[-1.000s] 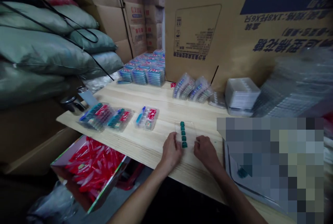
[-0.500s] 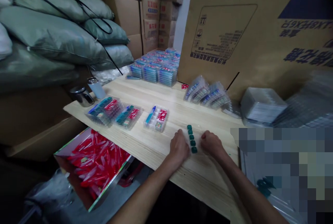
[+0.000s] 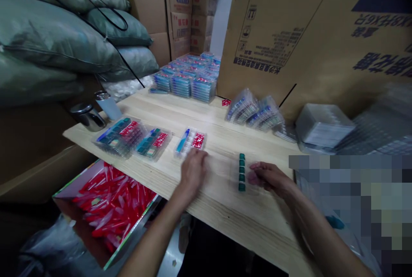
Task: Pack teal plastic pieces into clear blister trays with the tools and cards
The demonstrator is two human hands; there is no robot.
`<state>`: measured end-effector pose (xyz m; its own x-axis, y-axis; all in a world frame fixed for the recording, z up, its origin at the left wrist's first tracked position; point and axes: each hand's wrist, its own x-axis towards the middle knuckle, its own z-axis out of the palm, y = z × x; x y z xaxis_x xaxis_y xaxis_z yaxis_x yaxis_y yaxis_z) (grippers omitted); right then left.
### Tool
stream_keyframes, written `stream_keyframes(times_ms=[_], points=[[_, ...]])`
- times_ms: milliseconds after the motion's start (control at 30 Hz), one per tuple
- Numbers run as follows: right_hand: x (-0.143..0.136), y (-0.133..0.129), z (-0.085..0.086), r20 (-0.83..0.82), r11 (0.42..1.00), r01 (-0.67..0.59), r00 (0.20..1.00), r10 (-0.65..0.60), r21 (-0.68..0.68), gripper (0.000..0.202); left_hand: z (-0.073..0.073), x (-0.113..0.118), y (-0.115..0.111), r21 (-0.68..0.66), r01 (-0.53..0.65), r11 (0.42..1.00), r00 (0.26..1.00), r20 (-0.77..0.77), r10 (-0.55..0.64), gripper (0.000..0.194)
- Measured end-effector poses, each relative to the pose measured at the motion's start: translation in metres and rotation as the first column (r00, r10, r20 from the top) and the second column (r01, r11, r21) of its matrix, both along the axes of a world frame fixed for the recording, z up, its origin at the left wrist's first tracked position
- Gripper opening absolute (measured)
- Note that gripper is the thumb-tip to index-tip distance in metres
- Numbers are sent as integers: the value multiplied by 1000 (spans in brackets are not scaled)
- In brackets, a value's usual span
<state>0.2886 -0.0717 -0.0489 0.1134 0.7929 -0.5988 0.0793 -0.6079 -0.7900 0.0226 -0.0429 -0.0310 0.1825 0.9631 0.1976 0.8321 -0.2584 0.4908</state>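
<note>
On the wooden table (image 3: 212, 200), a clear tray (image 3: 234, 170) holds a column of several dark green pieces (image 3: 241, 172). My right hand (image 3: 268, 176) is at this tray's right edge, thumb and fingers pinched together; what they grip is too small to make out. My left hand (image 3: 194, 170) reaches to the near edge of another clear tray (image 3: 190, 139), which has a blue pen and a red patterned card; its fingers are blurred and partly hidden. Left of it lie a filled tray (image 3: 152, 144) and a stack of filled trays (image 3: 120, 136).
Stacked blue packs (image 3: 182, 85) stand at the back. Fanned trays (image 3: 242, 105) lean near a large carton (image 3: 273, 28). A steel cup (image 3: 88, 117) and a bottle (image 3: 108, 105) are at the left. A box of red items (image 3: 112, 200) sits below the table's front edge.
My left hand has moved left, from beside the green pieces to the tray with the blue pen. My right hand has stayed by the green pieces' tray. The view has shifted slightly.
</note>
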Motion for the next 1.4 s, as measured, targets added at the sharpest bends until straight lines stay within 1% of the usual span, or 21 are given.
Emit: stream_keyframes(times_ms=[33, 67, 133, 200, 233, 300, 467, 700, 767, 833, 900, 967, 1033, 1067, 1100, 1167, 1233, 1267, 1300, 1367, 1400], points=[[3, -1, -2, -18, 1000, 14, 1000, -14, 15, 15, 10, -13, 12, 17, -34, 999, 993, -113, 35, 28], [5, -2, -3, -37, 999, 24, 999, -23, 27, 14, 22, -25, 25, -2, 9, 1000, 973, -229, -10, 27], [7, -3, -8, -69, 999, 41, 997, -38, 34, 12, 43, -39, 46, -108, 161, 981, 894, -405, -191, 24], [8, -4, -13, -95, 998, 45, 995, -42, 36, 10, 61, -42, 58, -235, 260, 937, 792, -503, -346, 21], [8, -5, -16, -106, 998, 42, 994, -37, 42, 10, 67, -40, 61, -281, 277, 919, 751, -534, -389, 20], [10, -5, -21, -130, 998, 28, 991, -20, 63, 12, 73, -34, 62, -323, 267, 908, 702, -581, -413, 20], [15, -8, -23, -153, 997, 34, 988, -23, 70, 11, 68, -22, 59, -391, 235, 890, 674, -594, -439, 25], [21, -20, -16, -143, 997, 59, 988, -50, 54, 11, 56, -26, 55, -431, 350, 832, 611, -568, -551, 20], [24, -25, -15, -151, 996, 65, 987, -55, 63, 11, 53, -29, 51, -416, 366, 832, 615, -564, -552, 18], [28, -30, -15, -159, 994, 71, 986, -58, 81, 10, 50, -33, 47, -375, 376, 847, 641, -555, -530, 16], [32, -35, -15, -155, 993, 76, 986, -61, 92, 9, 48, -39, 45, -315, 372, 873, 708, -513, -486, 14], [37, -38, -16, -134, 992, 79, 989, -65, 102, 10, 47, -48, 47, -276, 341, 898, 815, -390, -429, 11], [40, -40, -20, -110, 990, 67, 992, -53, 121, 12, 46, -59, 51, -267, 298, 917, 925, -155, -346, 10], [41, -41, -22, -102, 990, 58, 994, -45, 132, 12, 46, -63, 54, -272, 278, 921, 957, -6, -290, 12], [41, -41, -23, -91, 989, 47, 995, -35, 142, 12, 46, -68, 56, -286, 266, 921, 962, 147, -232, 16], [42, -41, -26, -35, 987, 18, 999, -12, 158, 14, 45, -73, 60, -337, 247, 909, 917, 384, -107, 27], [43, -41, -24, 126, 983, -6, 992, -18, 182, 18, 46, -76, 60, -388, 226, 893, 874, 485, -11, 36], [43, -41, -22, 254, 979, -29, 967, -24, 201, 22, 47, -76, 58, -403, 215, 889, 863, 504, 20, 38], [42, -40, -18, 405, 972, -55, 913, -43, 227, 26, 48, -75, 57, -412, 202, 888, 855, 517, 45, 38], [37, -39, -6, 691, 946, -129, 713, -120, 297, 37, 49, -72, 51, -429, 192, 882, 831, 549, 86, 39], [30, -38, 2, 779, 925, -182, 606, -161, 333, 41, 50, -69, 47, -438, 200, 876, 814, 573, 101, 41]])
